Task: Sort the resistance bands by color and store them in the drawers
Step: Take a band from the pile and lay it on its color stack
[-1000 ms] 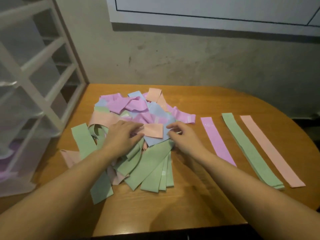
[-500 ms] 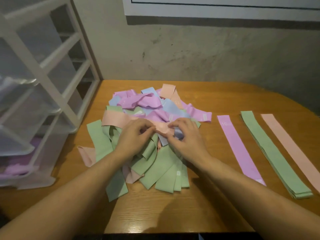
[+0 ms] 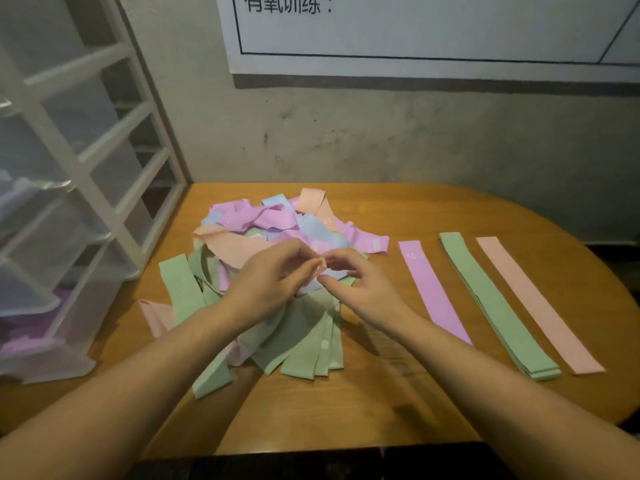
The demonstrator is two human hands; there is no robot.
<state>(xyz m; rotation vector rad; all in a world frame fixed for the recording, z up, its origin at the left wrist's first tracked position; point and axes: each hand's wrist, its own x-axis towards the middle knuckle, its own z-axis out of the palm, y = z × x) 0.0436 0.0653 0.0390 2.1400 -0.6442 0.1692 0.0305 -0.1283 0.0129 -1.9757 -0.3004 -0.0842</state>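
Closest to me, my two forearms reach in over the near edge of the wooden table (image 3: pixel 346 403). My left hand (image 3: pixel 266 282) has its fingers curled and pinches a small fold of peach band (image 3: pixel 320 268) at the fingertips, above the middle of the heap. My right hand (image 3: pixel 360 289) meets it there, fingers bent toward the same fold; I cannot tell whether it actually grips it. Under both hands lies the pile of mixed bands (image 3: pixel 277 244): green strips fanned out toward me, peach, purple and pale blue ones tangled farther back. To the right, well apart from the pile, three sorted rows lie flat side by side: a purple band (image 3: pixel 433 292), then a stack of green bands (image 3: pixel 495 303), then a peach strip (image 3: pixel 536 303). On the left stands the white drawer unit (image 3: pixel 79 188), with something purple in a lower translucent drawer (image 3: pixel 31 334). Beyond the table is a grey wall with a white board (image 3: pixel 415 29) carrying printed characters.
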